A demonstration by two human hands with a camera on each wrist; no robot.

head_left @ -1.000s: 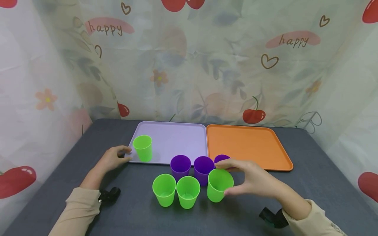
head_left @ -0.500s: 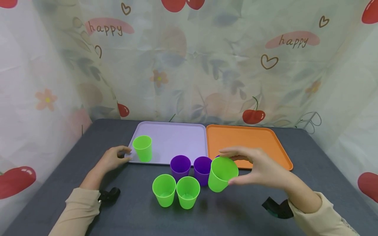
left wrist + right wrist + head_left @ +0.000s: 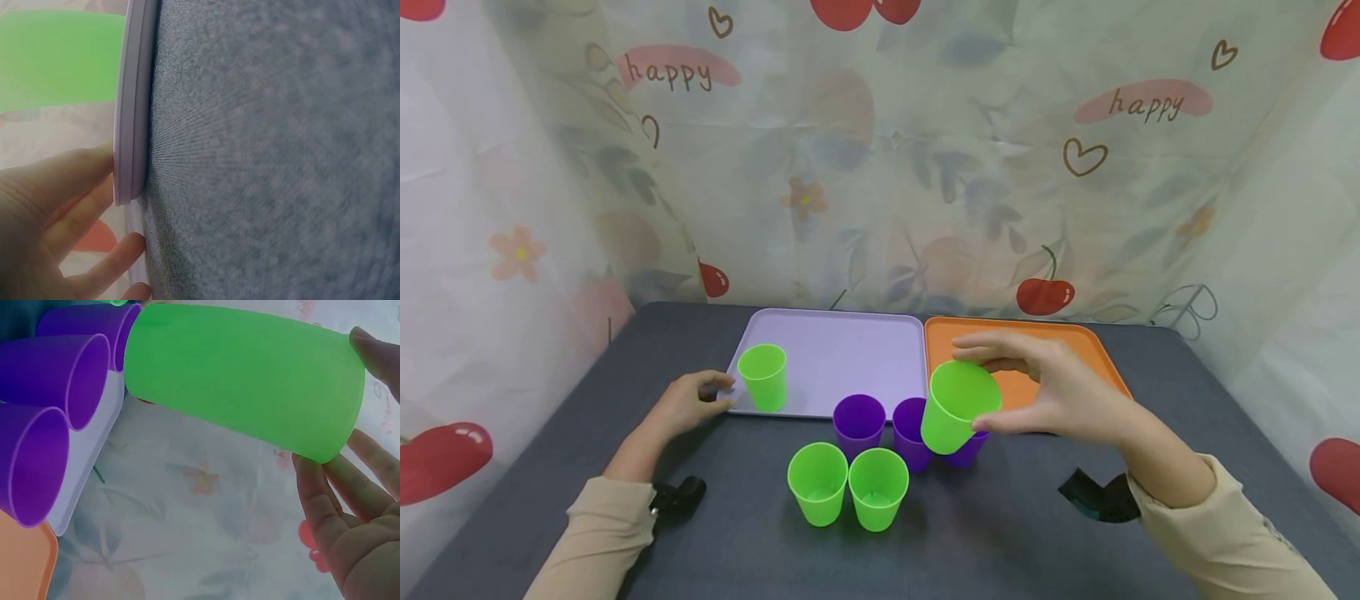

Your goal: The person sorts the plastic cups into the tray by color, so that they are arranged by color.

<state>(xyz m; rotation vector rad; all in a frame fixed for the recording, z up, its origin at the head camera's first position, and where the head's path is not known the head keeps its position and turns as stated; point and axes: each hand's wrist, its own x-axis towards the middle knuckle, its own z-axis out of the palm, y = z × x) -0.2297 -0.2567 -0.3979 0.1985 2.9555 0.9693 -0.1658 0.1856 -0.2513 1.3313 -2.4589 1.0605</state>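
My right hand (image 3: 1060, 387) pinches a green cup (image 3: 958, 408) near its rim, thumb on one side and fingers on the other. That cup is tilted and raised in front of the purple cups; the right wrist view shows its side (image 3: 244, 378). My left hand (image 3: 688, 402) rests at the left edge of the lilac tray (image 3: 842, 358), with a fingertip against the tray's rim (image 3: 131, 125) in the left wrist view. On that tray, close to my left fingers, a green cup (image 3: 763, 379) stands upright.
Two green cups (image 3: 817, 485) stand side by side at the front. Behind them is a row of purple cups (image 3: 858, 423), the rightmost partly hidden. An orange tray (image 3: 1097, 354) adjoins the lilac one, partly covered by my right hand. A patterned cloth hangs behind.
My right hand has lifted the rightmost green cup off the table and carried it up and away from me, tilting it. The left hand has stayed put.
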